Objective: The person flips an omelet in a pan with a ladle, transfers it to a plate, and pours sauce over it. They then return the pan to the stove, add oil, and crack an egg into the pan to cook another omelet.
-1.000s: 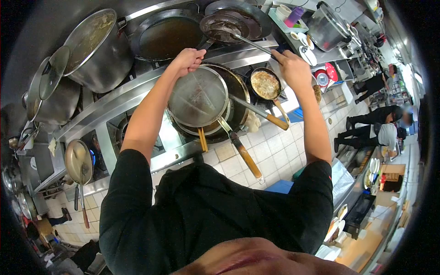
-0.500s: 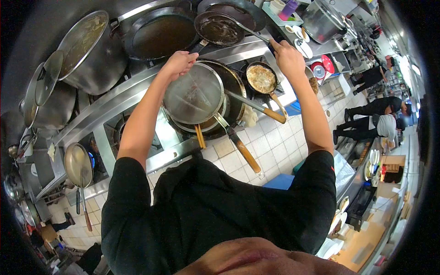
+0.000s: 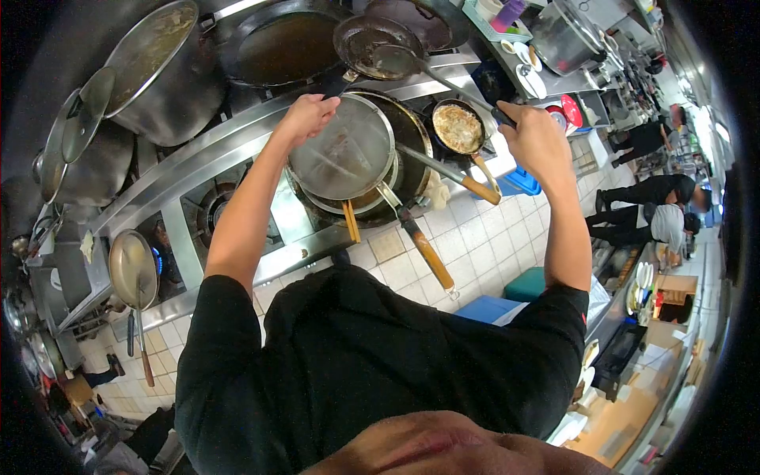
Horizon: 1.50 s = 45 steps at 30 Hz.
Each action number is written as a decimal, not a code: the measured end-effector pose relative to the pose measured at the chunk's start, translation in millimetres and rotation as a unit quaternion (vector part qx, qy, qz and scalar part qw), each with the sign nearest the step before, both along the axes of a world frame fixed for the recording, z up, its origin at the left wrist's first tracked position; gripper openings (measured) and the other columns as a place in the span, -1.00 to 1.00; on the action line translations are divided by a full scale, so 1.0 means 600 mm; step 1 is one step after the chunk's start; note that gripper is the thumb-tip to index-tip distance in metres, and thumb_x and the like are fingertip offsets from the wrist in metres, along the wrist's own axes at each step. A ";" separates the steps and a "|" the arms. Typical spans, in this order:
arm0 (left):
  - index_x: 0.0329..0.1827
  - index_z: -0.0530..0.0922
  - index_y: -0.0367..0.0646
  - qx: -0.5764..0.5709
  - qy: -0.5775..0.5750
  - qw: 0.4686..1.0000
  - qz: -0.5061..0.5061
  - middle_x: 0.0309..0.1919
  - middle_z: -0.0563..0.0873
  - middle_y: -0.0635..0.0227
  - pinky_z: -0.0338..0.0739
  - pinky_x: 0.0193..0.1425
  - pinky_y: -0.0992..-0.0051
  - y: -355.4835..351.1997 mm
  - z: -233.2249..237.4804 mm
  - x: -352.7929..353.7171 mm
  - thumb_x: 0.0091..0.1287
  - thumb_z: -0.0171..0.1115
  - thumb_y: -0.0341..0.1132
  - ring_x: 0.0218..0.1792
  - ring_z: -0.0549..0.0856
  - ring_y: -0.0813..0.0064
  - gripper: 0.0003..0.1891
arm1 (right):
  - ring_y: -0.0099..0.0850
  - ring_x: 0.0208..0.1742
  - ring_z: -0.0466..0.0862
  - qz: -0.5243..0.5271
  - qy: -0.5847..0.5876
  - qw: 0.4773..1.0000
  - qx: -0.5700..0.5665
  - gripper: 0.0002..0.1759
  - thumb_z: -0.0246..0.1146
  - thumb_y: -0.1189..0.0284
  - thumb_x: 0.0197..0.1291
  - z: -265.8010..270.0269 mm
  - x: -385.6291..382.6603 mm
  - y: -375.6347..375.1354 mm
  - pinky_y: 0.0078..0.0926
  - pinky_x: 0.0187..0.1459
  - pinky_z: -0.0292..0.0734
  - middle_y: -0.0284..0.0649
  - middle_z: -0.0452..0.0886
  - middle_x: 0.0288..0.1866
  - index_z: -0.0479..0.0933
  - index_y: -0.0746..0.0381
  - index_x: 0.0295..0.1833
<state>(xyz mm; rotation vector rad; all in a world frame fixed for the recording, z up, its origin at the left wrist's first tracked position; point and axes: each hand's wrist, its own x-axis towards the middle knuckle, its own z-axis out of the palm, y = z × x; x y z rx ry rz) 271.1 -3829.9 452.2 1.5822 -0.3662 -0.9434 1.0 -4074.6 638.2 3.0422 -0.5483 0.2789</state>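
Note:
My left hand (image 3: 310,116) is closed round the dark handle of a frying pan (image 3: 366,36). That pan is held up over the back of the stove, its inside dark and glossy. My right hand (image 3: 537,141) grips a long-handled ladle (image 3: 459,89), whose bowl lies over the pan's near right side. Below my left hand, a round mesh strainer (image 3: 342,150) with a wooden handle rests across a large dark wok (image 3: 417,158). Wooden chopsticks (image 3: 351,220) stick out from under the strainer. A small pan (image 3: 457,127) with browned food sits on the burner nearer my right hand.
Tall stockpots (image 3: 170,95) stand at the left rear, beside a wide pan of dark liquid (image 3: 289,43). Another pan (image 3: 133,269) sits by a blue flame at left. A blue bin (image 3: 479,309) is on the tiled floor at right. Other people (image 3: 649,186) stand farther right.
My right hand has moved right and back toward my body, drawing the ladle with it. The ladle's bowl now shows at the pan's near right side. My left hand keeps its hold.

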 end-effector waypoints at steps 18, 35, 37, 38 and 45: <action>-0.42 0.39 -0.05 -0.050 0.065 0.997 -0.005 -0.71 0.29 0.64 -0.01 -0.66 0.56 0.127 -0.020 -0.072 0.43 0.21 -0.13 -0.72 0.17 0.73 -0.69 | 0.05 -0.07 0.67 -0.011 -0.047 0.997 0.067 -0.61 0.31 0.34 0.13 -0.033 0.001 0.060 -0.12 -0.03 0.56 0.09 0.67 -0.09 0.64 0.13 0.12; -0.42 0.39 -0.06 -0.046 0.109 0.992 -0.035 -0.71 0.31 0.63 0.00 -0.69 0.60 0.178 0.031 -0.115 0.43 0.21 -0.16 -0.74 0.19 0.75 -0.70 | -0.02 -0.20 0.68 0.003 -0.079 0.994 0.079 -0.60 0.35 0.42 0.10 -0.032 -0.028 0.118 -0.18 -0.13 0.54 0.08 0.68 -0.14 0.63 0.19 0.10; -0.42 0.38 -0.06 -0.036 0.109 0.993 -0.037 -0.70 0.31 0.63 -0.02 -0.70 0.61 0.186 0.038 -0.116 0.43 0.22 -0.16 -0.75 0.18 0.76 -0.70 | -0.10 -0.32 0.67 0.007 -0.108 0.992 0.067 -0.58 0.37 0.45 0.10 -0.036 -0.044 0.107 -0.28 -0.19 0.55 0.04 0.70 -0.14 0.63 0.20 0.13; -0.42 0.38 -0.06 -0.029 0.107 0.993 -0.039 -0.70 0.31 0.63 -0.02 -0.71 0.61 0.192 0.039 -0.113 0.43 0.22 -0.16 -0.75 0.18 0.76 -0.70 | -0.11 -0.33 0.66 0.003 -0.111 0.991 0.073 -0.58 0.37 0.44 0.10 -0.034 -0.051 0.106 -0.29 -0.20 0.55 0.04 0.70 -0.13 0.63 0.20 0.13; -0.43 0.39 -0.07 0.037 0.080 0.995 -0.047 -0.70 0.29 0.64 -0.05 -0.71 0.63 0.246 0.090 -0.116 0.43 0.22 -0.16 -0.75 0.17 0.78 -0.70 | 0.02 -0.19 0.70 -0.080 -0.112 0.978 0.156 -0.59 0.39 0.37 0.08 -0.029 -0.104 0.122 -0.23 -0.11 0.56 0.13 0.67 -0.15 0.64 0.28 0.07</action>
